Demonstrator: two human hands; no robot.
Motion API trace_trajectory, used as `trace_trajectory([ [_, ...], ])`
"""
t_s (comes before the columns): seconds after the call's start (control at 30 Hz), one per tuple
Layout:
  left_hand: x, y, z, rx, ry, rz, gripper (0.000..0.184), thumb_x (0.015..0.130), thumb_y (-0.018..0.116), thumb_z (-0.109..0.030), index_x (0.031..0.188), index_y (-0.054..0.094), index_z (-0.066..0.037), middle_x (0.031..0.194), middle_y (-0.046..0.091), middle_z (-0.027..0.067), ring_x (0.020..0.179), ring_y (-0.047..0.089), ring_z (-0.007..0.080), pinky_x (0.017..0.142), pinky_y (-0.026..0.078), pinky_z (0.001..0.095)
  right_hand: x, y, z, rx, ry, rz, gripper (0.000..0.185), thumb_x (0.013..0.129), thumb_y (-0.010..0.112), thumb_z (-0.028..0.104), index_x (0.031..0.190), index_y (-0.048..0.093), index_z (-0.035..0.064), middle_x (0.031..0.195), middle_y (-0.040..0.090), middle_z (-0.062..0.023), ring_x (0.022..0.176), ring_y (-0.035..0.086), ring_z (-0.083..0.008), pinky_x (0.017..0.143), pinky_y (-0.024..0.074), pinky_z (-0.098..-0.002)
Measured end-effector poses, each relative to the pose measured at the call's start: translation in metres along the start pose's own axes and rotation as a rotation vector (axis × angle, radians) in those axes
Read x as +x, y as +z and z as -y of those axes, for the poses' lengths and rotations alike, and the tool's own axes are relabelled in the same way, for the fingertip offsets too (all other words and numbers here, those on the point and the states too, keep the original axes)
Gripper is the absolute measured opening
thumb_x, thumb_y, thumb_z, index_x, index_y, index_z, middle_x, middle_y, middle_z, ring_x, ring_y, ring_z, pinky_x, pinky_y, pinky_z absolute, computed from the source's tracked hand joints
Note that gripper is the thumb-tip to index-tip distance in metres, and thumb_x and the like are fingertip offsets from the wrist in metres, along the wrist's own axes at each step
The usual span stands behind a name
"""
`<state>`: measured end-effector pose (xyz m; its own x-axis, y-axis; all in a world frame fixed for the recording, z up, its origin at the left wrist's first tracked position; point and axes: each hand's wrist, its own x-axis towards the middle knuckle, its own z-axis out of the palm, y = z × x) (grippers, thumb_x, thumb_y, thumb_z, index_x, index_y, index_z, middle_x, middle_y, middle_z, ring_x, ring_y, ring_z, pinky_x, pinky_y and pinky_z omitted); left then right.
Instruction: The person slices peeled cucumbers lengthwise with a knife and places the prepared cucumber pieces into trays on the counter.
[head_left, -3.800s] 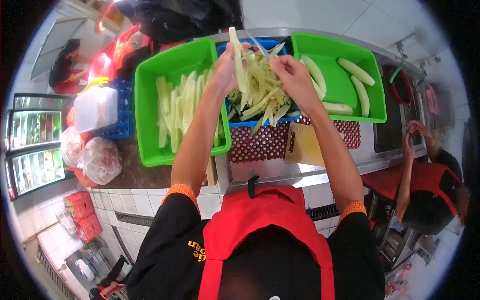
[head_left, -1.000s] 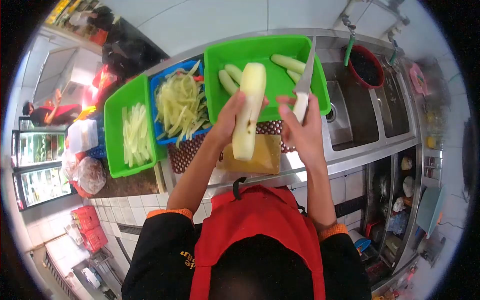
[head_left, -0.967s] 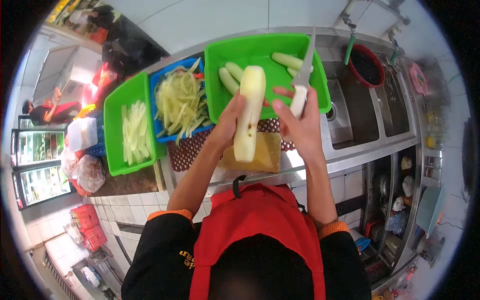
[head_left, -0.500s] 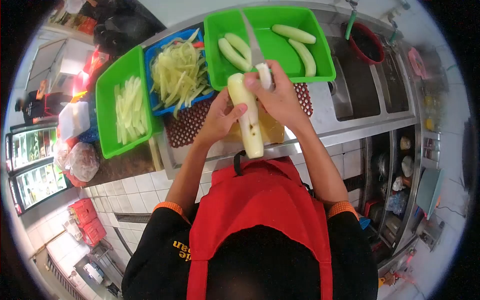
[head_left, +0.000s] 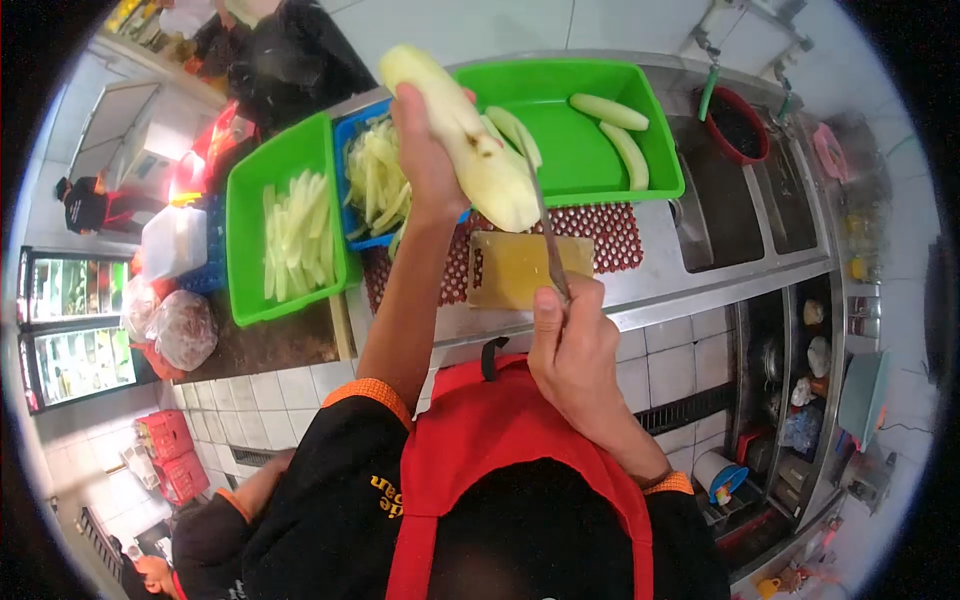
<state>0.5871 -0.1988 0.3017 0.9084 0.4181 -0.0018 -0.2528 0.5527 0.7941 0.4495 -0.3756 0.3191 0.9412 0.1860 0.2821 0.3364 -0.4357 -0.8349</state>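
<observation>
My left hand [head_left: 428, 160] is wrapped round a long peeled cucumber [head_left: 455, 130], pale with a small brown hole in its side. It is tilted, its upper end to the left, above the counter. My right hand [head_left: 578, 340] grips a knife [head_left: 547, 225], with its handle hidden in the fist. The blade points up and passes beside the cucumber's lower end; I cannot tell whether they touch. Below them lies a yellowish cutting board [head_left: 515, 285] on a red perforated mat [head_left: 620, 240]. Behind, a green tub [head_left: 570, 75] holds several peeled cucumbers [head_left: 610, 111].
On the left, another green tub [head_left: 250, 300] contains cut pale strips [head_left: 300, 235]. Between the tubs stands a blue basket [head_left: 345, 130] of thin, translucent peelings [head_left: 375, 175]. Sinks [head_left: 715, 220] lie to the right. Another person's arm [head_left: 265, 480] shows at lower left.
My left hand has lifted the cucumber up and leftward and tilted it. My right hand has come off the cucumber and dropped lower with the knife. Another person has appeared at lower left.
</observation>
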Motion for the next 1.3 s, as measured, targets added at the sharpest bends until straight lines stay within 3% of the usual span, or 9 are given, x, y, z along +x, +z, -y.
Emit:
trace_trajectory([
  [0.13,0.009,0.01,-0.015,0.069,0.051,0.015,0.072,0.09,0.032,-0.07,0.096,0.057,-0.002,0.067,0.058,0.0098,0.053,0.058,0.0204,0.048,0.05,0.0301,0.007,0.01,0.004,-0.102,-0.165,-0.098,0.018,0.091,0.058,0.013,0.1,0.053,-0.0012,0.074,0.058,-0.0195,0.06,0.059,-0.0384,0.052,0.0487,-0.0441],
  [0.5,0.007,0.019,-0.041,0.019,0.039,0.192,0.068,0.091,0.03,-0.067,0.097,0.054,-0.003,0.064,0.055,0.0076,0.048,0.055,0.0177,0.045,0.047,0.0275,0.015,0.036,0.001,-0.253,-0.275,-0.174,0.015,0.088,0.061,0.012,0.093,0.054,-0.0001,0.07,0.055,-0.0157,0.054,0.058,-0.0333,0.046,0.0474,-0.0413],
  [0.57,0.008,0.019,-0.045,0.038,0.12,0.196,0.068,0.091,0.031,-0.067,0.098,0.052,-0.004,0.064,0.055,0.0067,0.048,0.055,0.0175,0.044,0.046,0.0273,0.013,0.039,0.002,-0.241,-0.298,-0.22,0.014,0.088,0.061,0.011,0.091,0.053,0.0001,0.07,0.054,-0.0157,0.054,0.058,-0.033,0.045,0.047,-0.0411],
  [0.63,0.01,0.021,-0.054,0.036,0.15,0.234,0.067,0.092,0.03,-0.067,0.099,0.052,-0.004,0.064,0.055,0.0064,0.048,0.055,0.0174,0.043,0.046,0.0272,0.007,0.039,0.003,-0.308,-0.23,-0.116,0.015,0.093,0.053,0.008,0.099,0.046,-0.0037,0.066,0.055,-0.0228,0.054,0.057,-0.0409,0.046,0.042,-0.0469],
  [0.8,0.0,0.035,-0.057,0.156,0.215,0.301,0.066,0.093,0.028,-0.066,0.1,0.051,-0.004,0.063,0.054,0.0057,0.048,0.055,0.0167,0.042,0.044,0.0265,0.022,0.044,-0.001,-0.15,-0.275,-0.201,0.014,0.092,0.053,0.007,0.096,0.045,-0.0029,0.062,0.054,-0.0226,0.05,0.054,-0.0419,0.043,0.0392,-0.0481],
  [0.9,-0.012,0.055,-0.063,0.195,0.417,0.2,0.067,0.094,0.026,-0.065,0.1,0.051,-0.003,0.063,0.054,0.0053,0.047,0.055,0.0156,0.041,0.043,0.0252,0.024,0.044,-0.007,-0.15,-0.284,-0.191,0.015,0.093,0.052,0.008,0.097,0.044,-0.0032,0.063,0.053,-0.0229,0.05,0.053,-0.0427,0.043,0.0385,-0.0485],
  [0.97,-0.006,0.045,-0.069,0.115,0.228,0.35,0.067,0.094,0.026,-0.064,0.099,0.052,-0.003,0.062,0.053,0.0052,0.047,0.054,0.0149,0.041,0.042,0.0244,0.022,0.046,-0.013,-0.158,-0.342,-0.207,0.016,0.094,0.052,0.009,0.098,0.043,-0.0035,0.063,0.053,-0.0233,0.052,0.053,-0.0431,0.044,0.0389,-0.0484],
  [1.07,-0.02,0.053,-0.069,0.111,0.113,0.306,0.067,0.094,0.025,-0.064,0.097,0.053,-0.003,0.061,0.052,0.0054,0.048,0.054,0.0151,0.041,0.042,0.024,0.023,0.048,-0.018,-0.137,-0.271,-0.175,0.018,0.087,0.059,0.008,0.101,0.053,-0.0014,0.077,0.058,-0.0199,0.059,0.058,-0.0385,0.051,0.0479,-0.0459],
  [1.3,-0.029,0.047,-0.066,0.119,0.081,0.244,0.067,0.095,0.024,-0.064,0.096,0.054,-0.003,0.062,0.054,0.0056,0.049,0.055,0.0158,0.045,0.045,0.0257,0.04,0.052,-0.025,-0.228,-0.259,-0.057,0.026,0.083,0.058,0.008,0.106,0.053,-0.0017,0.082,0.058,-0.0206,0.069,0.061,-0.0387,0.06,0.0502,-0.0466],
])
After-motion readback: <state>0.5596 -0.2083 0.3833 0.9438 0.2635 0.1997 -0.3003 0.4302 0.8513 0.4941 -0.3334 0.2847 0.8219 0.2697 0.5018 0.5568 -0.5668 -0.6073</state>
